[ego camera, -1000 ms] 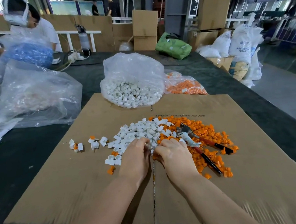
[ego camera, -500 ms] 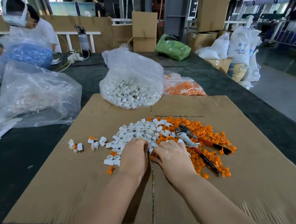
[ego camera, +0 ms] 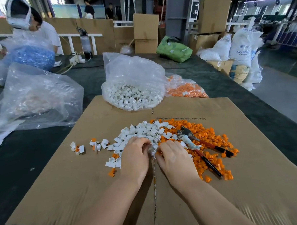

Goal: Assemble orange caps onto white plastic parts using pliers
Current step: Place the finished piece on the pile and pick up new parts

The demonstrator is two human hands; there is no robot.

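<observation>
The pliers [ego camera: 197, 144] lie on the orange caps [ego camera: 207, 138], untouched, at about 3 o'clock from the hands. Their long axis runs diagonally: the metal nose points to about 11 o'clock, toward the white pile, and the two red-and-black handles splay out toward 4 and 5 o'clock.

Both hands sit knuckles-up at the near edge of the heap of white plastic parts [ego camera: 142, 130]. The left hand [ego camera: 135, 159] has its fingers curled down into the white pieces at 12 o'clock. The right hand [ego camera: 173, 158], just beside it, curls the same way where white meets orange. A small white piece shows between the two sets of fingertips, and both hands seem to pinch it, though the backs of the hands hide the grip.

Everything rests on a flattened cardboard sheet [ego camera: 79, 187] over a dark table [ego camera: 25, 165]. At 9 o'clock from the pile lie a few loose white pieces with orange fitted [ego camera: 78, 149]. At 12 o'clock stands a clear bag of white parts [ego camera: 133, 88], and at 1 o'clock, touching it, a bag of orange caps [ego camera: 185, 90]. A large crumpled clear bag [ego camera: 36, 99] lies at 10 o'clock. Behind it another person [ego camera: 31, 27] sits by a bag of blue parts [ego camera: 29, 57].
</observation>
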